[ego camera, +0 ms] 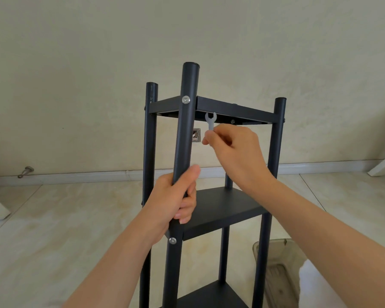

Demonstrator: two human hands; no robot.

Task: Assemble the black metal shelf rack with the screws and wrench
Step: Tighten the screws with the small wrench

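The fingers [210, 138] of the right hand [233, 150] pinch the lower end of a small silver wrench [210, 121] just above the centre of the frame. Its long axis stands nearly upright, with the open end up, just under the front rail of the top shelf [236, 109]. A silver screw [185, 99] through the near post [186, 134] sits up and to the left of the wrench tip. A small dark bolt end [232, 121] under the shelf sits level with it to the right. The right hand is the nearer to both. Which fastener comes next I cannot tell, but either calls for only a short sideways shift. The left hand [176, 196] is clenched round the near post below centre, steadying the black metal shelf rack [276, 138], which stands upright on the floor [65, 218].
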